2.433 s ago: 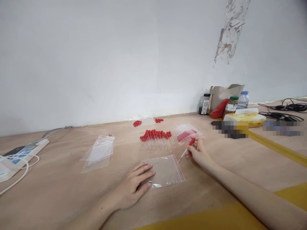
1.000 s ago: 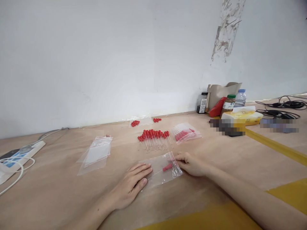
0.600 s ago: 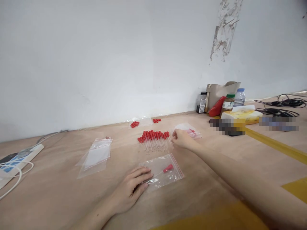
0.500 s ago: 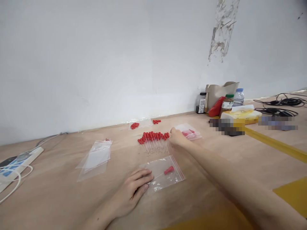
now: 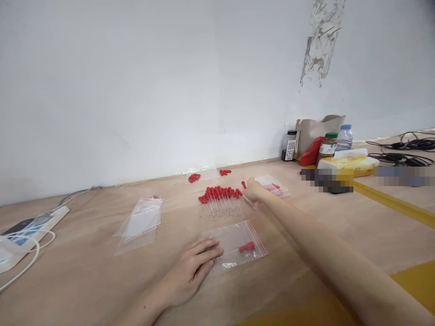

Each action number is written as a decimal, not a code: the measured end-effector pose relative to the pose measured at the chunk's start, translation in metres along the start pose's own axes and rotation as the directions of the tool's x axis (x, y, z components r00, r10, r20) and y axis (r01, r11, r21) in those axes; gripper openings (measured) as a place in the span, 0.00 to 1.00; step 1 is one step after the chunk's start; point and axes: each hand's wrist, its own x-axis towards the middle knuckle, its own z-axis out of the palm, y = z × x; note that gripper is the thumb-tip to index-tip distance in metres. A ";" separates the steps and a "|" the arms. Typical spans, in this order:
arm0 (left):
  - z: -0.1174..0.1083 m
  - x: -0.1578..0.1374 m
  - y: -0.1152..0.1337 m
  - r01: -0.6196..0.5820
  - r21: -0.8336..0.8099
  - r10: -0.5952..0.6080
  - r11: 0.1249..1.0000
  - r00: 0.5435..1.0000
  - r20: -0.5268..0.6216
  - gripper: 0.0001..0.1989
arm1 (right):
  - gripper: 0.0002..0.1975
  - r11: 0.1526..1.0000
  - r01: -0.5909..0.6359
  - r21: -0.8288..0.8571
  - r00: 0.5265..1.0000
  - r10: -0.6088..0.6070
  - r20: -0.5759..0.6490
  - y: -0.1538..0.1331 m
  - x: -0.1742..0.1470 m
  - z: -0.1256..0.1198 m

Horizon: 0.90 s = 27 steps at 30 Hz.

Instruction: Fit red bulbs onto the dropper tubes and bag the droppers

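Note:
My left hand lies with its fingers spread on the left edge of a clear zip bag. Inside that bag is a dropper with a red rubber bulb. Farther out, my right hand is closed at the right end of a row of red-bulbed droppers. A red bulb sticks out beside its fingertips, seemingly of a dropper pinched there; the fingers partly hide it. Just behind this hand lie bags with red bulbs inside.
Empty zip bags are stacked at the left, near a power strip with white cables. Loose red bulbs lie near the wall. At the right stand a tissue pack, a green-lidded jar and a beige bag.
A red bulb now shows beside my right fingertips, and the hand has shifted slightly at the row's right end. My left hand stays on the bag. The view has turned slightly left.

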 end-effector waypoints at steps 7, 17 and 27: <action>-0.002 -0.001 0.003 0.060 -0.031 -0.061 0.998 0.998 -0.014 0.19 | 0.34 0.789 0.012 0.614 1.000 0.005 -0.025 0.042 -0.063 -0.009; -0.002 -0.001 0.003 0.083 -0.012 -0.083 0.996 0.997 0.003 0.19 | 0.23 0.488 -0.074 0.870 0.995 0.101 0.028 0.058 -0.085 0.018; -0.003 -0.001 0.004 0.100 -0.011 -0.100 0.995 0.995 0.011 0.22 | 0.13 0.555 -0.264 0.789 0.883 -0.190 0.429 0.063 -0.098 -0.003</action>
